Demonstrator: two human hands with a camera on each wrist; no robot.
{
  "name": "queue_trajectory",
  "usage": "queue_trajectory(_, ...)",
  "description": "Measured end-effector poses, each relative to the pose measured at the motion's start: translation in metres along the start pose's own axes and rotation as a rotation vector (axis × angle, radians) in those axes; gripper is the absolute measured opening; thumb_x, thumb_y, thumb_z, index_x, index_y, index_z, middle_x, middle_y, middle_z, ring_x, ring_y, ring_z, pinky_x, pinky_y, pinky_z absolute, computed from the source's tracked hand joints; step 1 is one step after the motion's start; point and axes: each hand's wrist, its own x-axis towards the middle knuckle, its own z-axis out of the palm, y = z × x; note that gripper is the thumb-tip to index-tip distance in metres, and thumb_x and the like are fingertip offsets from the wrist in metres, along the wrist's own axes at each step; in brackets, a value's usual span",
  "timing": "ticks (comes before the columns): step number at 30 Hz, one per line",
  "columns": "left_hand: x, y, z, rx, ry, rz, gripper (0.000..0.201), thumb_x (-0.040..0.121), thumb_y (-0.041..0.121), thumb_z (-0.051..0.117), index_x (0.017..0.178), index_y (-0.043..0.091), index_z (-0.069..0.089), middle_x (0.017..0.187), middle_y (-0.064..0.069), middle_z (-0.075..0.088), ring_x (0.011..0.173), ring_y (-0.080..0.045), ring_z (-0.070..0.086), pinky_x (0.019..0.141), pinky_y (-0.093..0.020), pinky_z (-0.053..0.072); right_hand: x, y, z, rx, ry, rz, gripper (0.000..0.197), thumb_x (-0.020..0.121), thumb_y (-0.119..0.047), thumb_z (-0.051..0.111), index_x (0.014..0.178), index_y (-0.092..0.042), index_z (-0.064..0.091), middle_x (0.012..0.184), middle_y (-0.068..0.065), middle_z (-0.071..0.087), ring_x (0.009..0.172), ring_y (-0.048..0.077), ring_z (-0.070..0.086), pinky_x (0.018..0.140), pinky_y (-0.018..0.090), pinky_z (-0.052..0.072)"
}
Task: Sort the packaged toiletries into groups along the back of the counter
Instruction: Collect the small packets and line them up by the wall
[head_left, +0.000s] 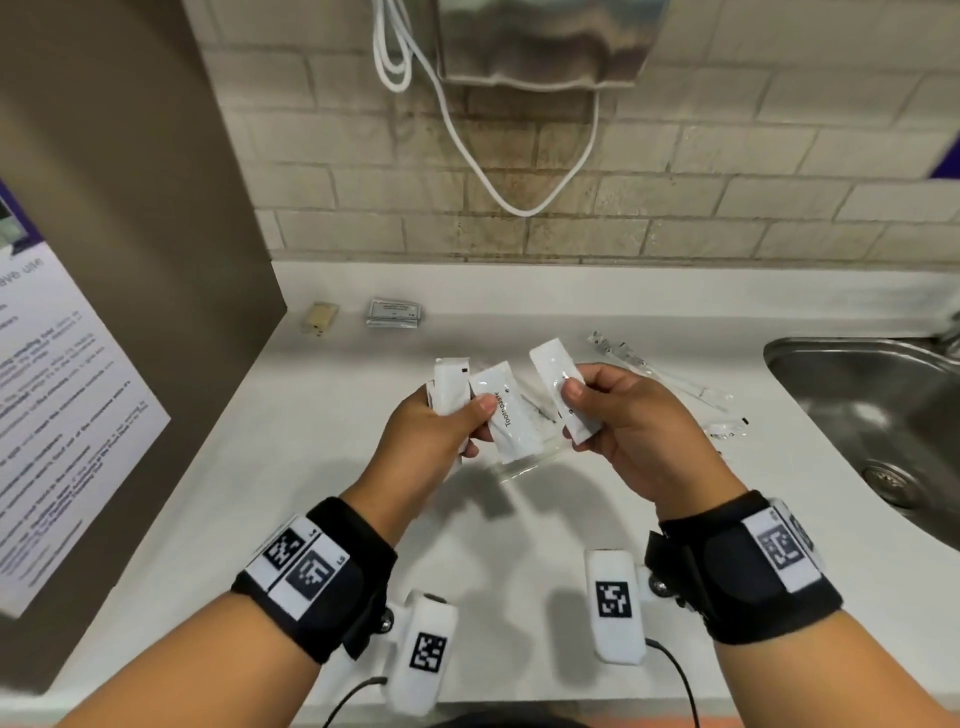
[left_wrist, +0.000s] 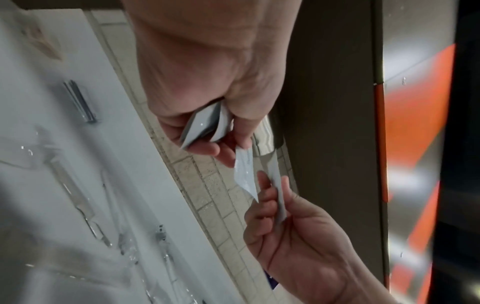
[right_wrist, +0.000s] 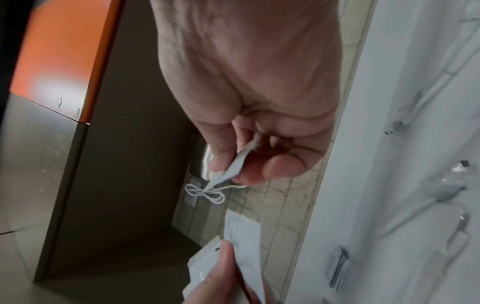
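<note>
My left hand (head_left: 447, 426) is raised over the white counter (head_left: 291, 467) and holds a fan of white sachets (head_left: 451, 387); the front one (head_left: 506, 415) is printed "Toothpaste". In the left wrist view the same sachets (left_wrist: 205, 127) are clamped between my fingers and thumb. Beside it, my right hand (head_left: 613, 415) pinches one more white sachet (head_left: 563, 387) between thumb and fingers, also seen edge-on in the right wrist view (right_wrist: 233, 166). At the back of the counter lie a small stack of flat packets (head_left: 394, 313) and a beige item (head_left: 319, 317).
Clear-wrapped long items (head_left: 660, 374) lie on the counter right of my hands, near a steel sink (head_left: 878, 410). A clear wrapper (head_left: 524, 462) lies under my hands. A brown panel with a poster (head_left: 62, 395) stands at left. A white cord (head_left: 467, 135) hangs on the tiled wall.
</note>
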Motion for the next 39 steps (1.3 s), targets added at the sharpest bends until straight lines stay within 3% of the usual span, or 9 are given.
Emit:
queue_trajectory(4, -0.003, -0.005, 0.003, -0.003, -0.066, -0.014, 0.002, 0.088, 0.013, 0.068, 0.090, 0.012, 0.068, 0.073, 0.000, 0.070, 0.059, -0.014, 0.059, 0.061, -0.030, 0.045, 0.002, 0.005, 0.014, -0.057, -0.079, 0.099, 0.006, 0.087, -0.009, 0.064, 0.090, -0.008, 0.069, 0.072, 0.005, 0.068, 0.054, 0.016, 0.056, 0.050, 0.024, 0.040)
queue_trajectory(11, -0.012, -0.011, 0.005, 0.018, -0.101, -0.031, 0.017, 0.082, 0.012, 0.072, 0.096, 0.019, 0.065, 0.081, -0.001, 0.072, 0.071, -0.015, 0.068, 0.059, -0.027, 0.045, 0.004, 0.014, 0.020, 0.026, 0.113, 0.078, 0.007, 0.089, -0.017, 0.064, 0.088, -0.009, 0.064, 0.074, 0.006, 0.066, 0.057, 0.017, 0.059, 0.054, 0.027, 0.044)
queue_trajectory(16, -0.002, -0.003, -0.014, 0.212, -0.160, -0.073, 0.018, 0.078, 0.020, 0.077, 0.090, 0.012, 0.065, 0.070, -0.002, 0.069, 0.064, -0.015, 0.063, 0.060, -0.027, 0.045, 0.003, 0.002, -0.004, -0.361, 0.250, -0.174, 0.010, 0.090, -0.023, 0.062, 0.081, -0.019, 0.057, 0.075, -0.002, 0.058, 0.063, 0.013, 0.051, 0.061, 0.026, 0.040)
queue_trajectory(22, -0.006, 0.009, -0.008, 0.255, -0.397, -0.110, 0.022, 0.074, 0.018, 0.076, 0.091, 0.008, 0.066, 0.064, -0.004, 0.064, 0.061, -0.018, 0.056, 0.056, -0.025, 0.043, 0.005, -0.012, 0.005, -0.793, -0.345, -0.010, 0.017, 0.086, -0.012, 0.068, 0.090, -0.024, 0.056, 0.087, 0.004, 0.062, 0.075, 0.015, 0.055, 0.068, 0.032, 0.044)
queue_trajectory(25, -0.010, 0.008, -0.003, 0.170, -0.348, -0.150, 0.006, 0.090, 0.015, 0.064, 0.094, 0.011, 0.064, 0.066, 0.001, 0.068, 0.052, -0.011, 0.054, 0.050, -0.021, 0.041, 0.006, -0.001, 0.001, -0.810, -0.183, 0.007, 0.033, 0.086, -0.013, 0.067, 0.113, -0.028, 0.056, 0.096, 0.004, 0.061, 0.084, 0.017, 0.058, 0.071, 0.029, 0.047)
queue_trajectory(28, -0.015, 0.005, 0.000, -0.035, -0.328, -0.260, 0.020, 0.099, 0.014, 0.043, 0.104, 0.011, 0.062, 0.078, -0.006, 0.074, 0.047, -0.011, 0.056, 0.047, -0.021, 0.042, 0.005, -0.004, -0.014, -0.501, 0.054, -0.090, 0.012, 0.087, -0.009, 0.064, 0.086, -0.021, 0.062, 0.080, 0.001, 0.065, 0.073, 0.019, 0.058, 0.067, 0.031, 0.044)
queue_trajectory(32, -0.015, -0.001, 0.008, -0.128, -0.360, -0.197, 0.017, 0.096, 0.012, 0.053, 0.105, 0.003, 0.064, 0.089, -0.012, 0.074, 0.070, -0.022, 0.071, 0.059, -0.027, 0.055, 0.001, -0.008, -0.009, -0.062, -0.058, -0.073, 0.014, 0.078, -0.006, 0.069, 0.090, -0.010, 0.063, 0.074, 0.006, 0.067, 0.060, 0.015, 0.059, 0.055, 0.026, 0.044)
queue_trajectory(36, -0.013, -0.002, 0.015, -0.075, -0.364, -0.139, 0.018, 0.090, 0.008, 0.063, 0.107, 0.002, 0.065, 0.089, -0.013, 0.070, 0.069, -0.021, 0.068, 0.057, -0.025, 0.050, -0.003, -0.006, 0.006, -0.296, -0.133, -0.015, 0.008, 0.079, -0.005, 0.073, 0.083, -0.008, 0.065, 0.066, 0.001, 0.062, 0.053, 0.011, 0.053, 0.052, 0.024, 0.038)
queue_trajectory(39, -0.012, -0.002, 0.016, -0.038, -0.231, -0.189, 0.017, 0.096, 0.021, 0.055, 0.104, 0.008, 0.064, 0.087, -0.007, 0.070, 0.063, -0.011, 0.065, 0.056, -0.019, 0.050, -0.004, -0.009, 0.004, -0.358, 0.102, -0.326, 0.009, 0.081, -0.008, 0.072, 0.078, -0.016, 0.067, 0.070, 0.001, 0.063, 0.063, 0.013, 0.056, 0.062, 0.027, 0.045)
